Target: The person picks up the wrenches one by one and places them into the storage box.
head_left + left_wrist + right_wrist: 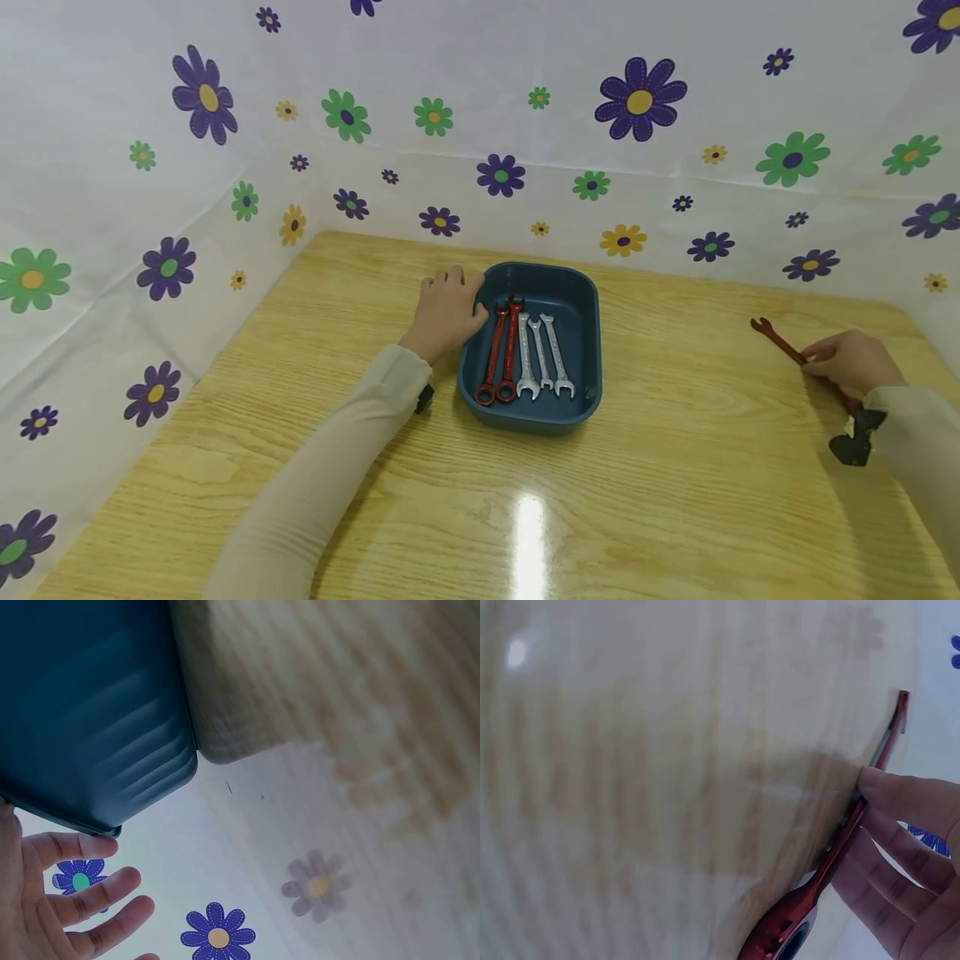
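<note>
A blue plastic tray [534, 425] stands near the table's back edge, with two red combination wrenches [492, 354] and three silver wrenches [557, 354] lying side by side in it. My left hand [446, 308] holds the tray's left rim, thumb over the top. Seen from the left wrist, a finger [86, 845] meets the rim's underside while the other fingers spread apart outside. Well to the right, my right hand [855, 362] pinches another red combination wrench [780, 342] mid-shaft. Its open end points away to the upper left; the ring end [791, 934] shows in the right wrist view.
The wood-grain table [675, 483] lies under everything, with a bright light reflection at its front. A white sheet with printed flowers [450, 92] rises along the back and left edges. A dark strap mount [858, 437] sits on the right wrist.
</note>
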Tool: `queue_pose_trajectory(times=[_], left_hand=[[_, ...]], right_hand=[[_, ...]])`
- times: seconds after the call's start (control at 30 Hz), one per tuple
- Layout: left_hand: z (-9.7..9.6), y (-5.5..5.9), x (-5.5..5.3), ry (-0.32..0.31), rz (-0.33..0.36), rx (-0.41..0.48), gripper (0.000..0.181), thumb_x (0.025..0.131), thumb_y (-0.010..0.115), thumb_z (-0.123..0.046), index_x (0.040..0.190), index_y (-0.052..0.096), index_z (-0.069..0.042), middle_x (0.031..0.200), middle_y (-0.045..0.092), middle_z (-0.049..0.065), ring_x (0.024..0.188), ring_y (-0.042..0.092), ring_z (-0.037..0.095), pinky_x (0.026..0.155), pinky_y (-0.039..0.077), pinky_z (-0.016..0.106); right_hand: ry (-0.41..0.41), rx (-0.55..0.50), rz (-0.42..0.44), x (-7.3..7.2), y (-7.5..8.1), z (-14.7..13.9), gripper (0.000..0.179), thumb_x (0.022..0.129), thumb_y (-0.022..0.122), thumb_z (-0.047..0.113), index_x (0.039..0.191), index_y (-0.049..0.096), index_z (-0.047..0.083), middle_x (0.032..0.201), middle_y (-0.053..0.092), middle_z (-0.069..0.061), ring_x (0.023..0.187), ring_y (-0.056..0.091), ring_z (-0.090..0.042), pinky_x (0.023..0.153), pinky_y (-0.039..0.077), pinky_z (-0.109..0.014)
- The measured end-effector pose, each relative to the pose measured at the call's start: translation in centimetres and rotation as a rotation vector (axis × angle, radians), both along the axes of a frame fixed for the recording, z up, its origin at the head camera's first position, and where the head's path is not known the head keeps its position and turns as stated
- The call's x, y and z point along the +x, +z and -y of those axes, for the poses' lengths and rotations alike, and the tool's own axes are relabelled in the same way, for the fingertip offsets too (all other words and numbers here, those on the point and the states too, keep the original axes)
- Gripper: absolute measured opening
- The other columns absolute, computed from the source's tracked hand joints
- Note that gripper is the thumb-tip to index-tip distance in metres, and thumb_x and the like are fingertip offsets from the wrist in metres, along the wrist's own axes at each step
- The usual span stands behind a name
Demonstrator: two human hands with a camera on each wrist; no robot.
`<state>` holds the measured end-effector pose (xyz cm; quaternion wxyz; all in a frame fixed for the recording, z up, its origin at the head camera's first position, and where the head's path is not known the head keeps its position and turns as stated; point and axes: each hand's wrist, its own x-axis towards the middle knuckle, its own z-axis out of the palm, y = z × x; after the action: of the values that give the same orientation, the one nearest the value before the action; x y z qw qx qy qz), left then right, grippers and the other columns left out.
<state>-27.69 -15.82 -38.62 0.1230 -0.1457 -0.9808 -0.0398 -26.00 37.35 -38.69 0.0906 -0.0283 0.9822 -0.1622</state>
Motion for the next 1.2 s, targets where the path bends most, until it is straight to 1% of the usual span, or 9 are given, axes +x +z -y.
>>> queue_pose_trajectory(times=[0.17, 0.27, 0.5, 0.67, 0.87, 0.93, 1.03, 1.13, 1.2], left_hand=[[0.1, 0.0, 0.0, 0.001, 0.002, -0.001, 0.040, 0.090, 0.049, -0.029, 0.126, 0.050, -0.013, 0.113, 0.053, 0.018, 0.101, 0.050, 0.035, 0.090, 0.042, 0.052], [0.1, 0.1, -0.1, 0.001, 0.011, -0.001, 0.040, 0.090, 0.049, -0.029, 0.127, 0.050, -0.013, 0.113, 0.053, 0.018, 0.102, 0.050, 0.035, 0.091, 0.042, 0.052], [0.1, 0.3, -0.1, 0.002, 0.015, -0.003, 0.041, 0.090, 0.048, -0.029, 0.128, 0.050, -0.013, 0.114, 0.053, 0.018, 0.102, 0.050, 0.035, 0.091, 0.042, 0.052], [0.0, 0.2, -0.2, 0.011, 0.027, 0.005, 0.043, 0.090, 0.049, -0.029, 0.130, 0.049, -0.013, 0.116, 0.053, 0.018, 0.103, 0.050, 0.035, 0.092, 0.041, 0.052], [-0.1, 0.2, 0.0, 0.009, 0.036, 0.006, 0.042, 0.090, 0.048, -0.028, 0.129, 0.050, -0.013, 0.115, 0.053, 0.018, 0.102, 0.050, 0.035, 0.091, 0.041, 0.052], [-0.2, 0.3, 0.0, 0.009, 0.040, 0.004, 0.042, 0.090, 0.048, -0.028, 0.129, 0.050, -0.013, 0.115, 0.053, 0.018, 0.102, 0.050, 0.035, 0.091, 0.041, 0.051], [-0.2, 0.3, 0.0, 0.012, 0.041, 0.005, 0.042, 0.090, 0.048, -0.029, 0.128, 0.050, -0.013, 0.114, 0.053, 0.018, 0.101, 0.050, 0.035, 0.091, 0.041, 0.051], [-0.1, 0.2, 0.0, 0.012, 0.034, 0.007, 0.040, 0.090, 0.048, -0.028, 0.126, 0.051, -0.013, 0.113, 0.053, 0.018, 0.101, 0.050, 0.035, 0.090, 0.042, 0.051], [-0.1, 0.2, -0.1, 0.011, 0.026, 0.006, 0.039, 0.090, 0.048, -0.028, 0.125, 0.051, -0.012, 0.113, 0.053, 0.018, 0.100, 0.050, 0.035, 0.090, 0.042, 0.051]], right_hand=[[0.028, 0.051, -0.039, 0.8, 0.2, 0.3, 0.038, 0.081, 0.068, 0.016, 0.104, 0.063, -0.014, 0.084, 0.068, -0.027, 0.072, 0.063, -0.034, 0.058, 0.048, -0.037], [0.006, 0.100, -0.059, 1.7, 0.2, 0.5, 0.038, 0.080, 0.070, 0.016, 0.101, 0.064, -0.015, 0.085, 0.068, -0.029, 0.074, 0.062, -0.041, 0.061, 0.049, -0.044], [-0.006, 0.105, -0.214, 3.1, -0.5, 1.2, 0.022, 0.078, 0.070, 0.009, 0.087, 0.070, -0.010, 0.081, 0.068, -0.028, 0.087, 0.059, -0.052, 0.074, 0.044, -0.058], [-0.029, 0.086, -0.144, 2.6, -0.2, 0.7, 0.025, 0.080, 0.069, 0.013, 0.091, 0.070, -0.010, 0.088, 0.068, -0.029, 0.096, 0.055, -0.054, 0.080, 0.040, -0.061], [-0.134, 0.011, -0.105, 3.0, -0.4, 0.5, 0.028, 0.081, 0.067, 0.014, 0.095, 0.068, -0.011, 0.091, 0.066, -0.031, 0.094, 0.053, -0.053, 0.080, 0.039, -0.061], [-0.164, -0.020, -0.098, 3.1, -0.5, 0.4, 0.029, 0.081, 0.067, 0.014, 0.096, 0.067, -0.011, 0.092, 0.066, -0.031, 0.085, 0.057, -0.048, 0.074, 0.042, -0.055], [-0.211, -0.093, -0.092, 3.3, -0.8, 0.3, 0.032, 0.083, 0.067, 0.015, 0.101, 0.065, -0.012, 0.087, 0.068, -0.029, 0.065, 0.059, -0.027, 0.061, 0.046, -0.041], [-0.256, -0.165, -0.087, 3.4, -1.1, 0.1, 0.037, 0.086, 0.064, 0.017, 0.107, 0.063, -0.013, 0.077, 0.070, -0.016, 0.058, 0.051, -0.003, 0.052, 0.045, -0.027], [-0.284, -0.208, -0.084, 3.4, -1.2, -0.1, 0.040, 0.088, 0.063, 0.019, 0.111, 0.061, -0.013, 0.073, 0.070, -0.006, 0.057, 0.049, 0.002, 0.051, 0.045, -0.024]])
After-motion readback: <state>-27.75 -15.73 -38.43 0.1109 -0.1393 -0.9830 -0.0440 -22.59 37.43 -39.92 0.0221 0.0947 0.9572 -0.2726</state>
